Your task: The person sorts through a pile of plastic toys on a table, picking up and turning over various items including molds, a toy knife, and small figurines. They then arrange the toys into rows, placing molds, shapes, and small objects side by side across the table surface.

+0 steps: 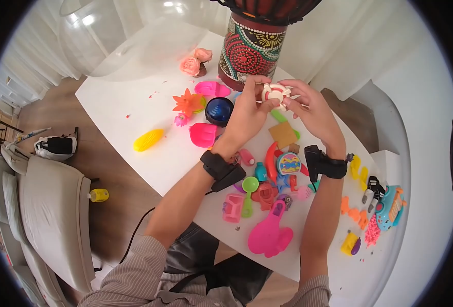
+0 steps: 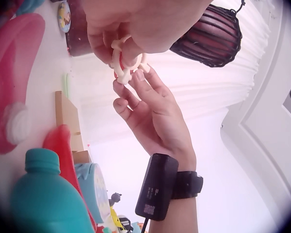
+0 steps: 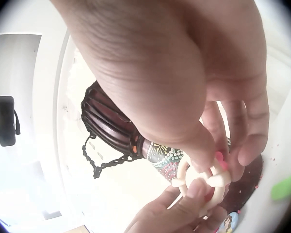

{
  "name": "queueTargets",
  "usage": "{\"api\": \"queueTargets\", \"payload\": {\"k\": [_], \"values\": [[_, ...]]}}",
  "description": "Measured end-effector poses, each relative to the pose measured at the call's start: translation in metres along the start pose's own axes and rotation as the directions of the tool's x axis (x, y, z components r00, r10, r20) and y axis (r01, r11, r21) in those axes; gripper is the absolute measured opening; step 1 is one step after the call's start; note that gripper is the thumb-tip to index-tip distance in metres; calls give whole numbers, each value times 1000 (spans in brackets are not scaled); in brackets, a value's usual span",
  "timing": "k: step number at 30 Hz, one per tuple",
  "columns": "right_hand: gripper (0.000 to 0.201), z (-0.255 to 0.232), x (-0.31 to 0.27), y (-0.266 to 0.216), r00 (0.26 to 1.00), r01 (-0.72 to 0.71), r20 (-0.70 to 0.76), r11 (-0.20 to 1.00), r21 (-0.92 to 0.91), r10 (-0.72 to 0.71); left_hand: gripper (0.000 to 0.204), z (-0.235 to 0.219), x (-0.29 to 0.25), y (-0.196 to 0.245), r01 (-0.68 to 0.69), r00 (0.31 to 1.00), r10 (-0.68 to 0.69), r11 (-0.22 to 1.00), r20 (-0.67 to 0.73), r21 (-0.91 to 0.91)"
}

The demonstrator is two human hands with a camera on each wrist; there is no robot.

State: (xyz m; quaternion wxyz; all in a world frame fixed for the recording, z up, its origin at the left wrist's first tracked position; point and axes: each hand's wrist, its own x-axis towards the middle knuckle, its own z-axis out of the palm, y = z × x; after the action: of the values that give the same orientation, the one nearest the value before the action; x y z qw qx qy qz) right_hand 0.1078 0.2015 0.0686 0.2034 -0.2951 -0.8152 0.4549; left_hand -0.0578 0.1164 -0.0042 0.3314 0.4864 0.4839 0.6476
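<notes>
Above the far part of the white table, both hands meet on a small cream ring toy with knobs round its rim (image 1: 276, 93). Pink-red shows inside the ring. My left hand (image 1: 251, 113) pinches it from the left, thumb on its face. From the other side my right hand (image 1: 312, 108) pinches the rim between thumb and fingers. In the right wrist view, both thumbs press on the ring toy (image 3: 218, 181); fingers hide part of it. Beyond the hands stands a patterned drum (image 1: 252, 48). Below them lies a tan square block (image 1: 282, 134).
Left on the table (image 1: 113, 110) are a dark blue dome (image 1: 219, 111), a pink scoop (image 1: 203, 134), an orange flower (image 1: 187, 102) and a yellow corn cob (image 1: 148, 139). Nearer lie a green spoon (image 1: 249, 192), a teal bottle (image 1: 260, 172) and a pink paddle-shaped toy (image 1: 267, 233).
</notes>
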Motion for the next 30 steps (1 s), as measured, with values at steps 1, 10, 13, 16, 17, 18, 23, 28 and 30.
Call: {"api": "queueTargets", "payload": {"k": [1,10,13,16,17,18,23,28,30], "values": [[36,0,0,1,1000,6,0,1000,-6,-6,41,0,0,0,8,1000,-8,1000,5,-6],[32,1,-1,-5,997,54,-48,999,-3,-54,37,-1,0,4,5,1000,-5,1000,22,-5],[27,1,0,-7,989,121,-89,992,-22,-123,35,0,1,6,-34,999,34,996,-7,-81],[23,2,1,-11,979,101,-176,995,-4,-100,34,-1,2,3,-104,994,101,989,-36,-103],[23,3,2,-13,979,101,-176,995,-4,-100,34,-1,2,5,-104,994,101,989,-36,-103],[22,3,2,-14,969,149,-205,988,45,-137,34,0,2,6,-131,991,126,983,-43,-130],[22,4,3,-13,937,226,-295,969,99,-188,32,3,-1,18,-183,983,176,962,-52,-204],[22,10,4,-18,872,373,-390,918,136,-297,26,1,-2,18,-207,978,206,925,-38,-317],[19,5,3,-13,865,390,-407,904,176,-294,24,-2,-1,13,-208,978,198,920,-64,-333]]}}
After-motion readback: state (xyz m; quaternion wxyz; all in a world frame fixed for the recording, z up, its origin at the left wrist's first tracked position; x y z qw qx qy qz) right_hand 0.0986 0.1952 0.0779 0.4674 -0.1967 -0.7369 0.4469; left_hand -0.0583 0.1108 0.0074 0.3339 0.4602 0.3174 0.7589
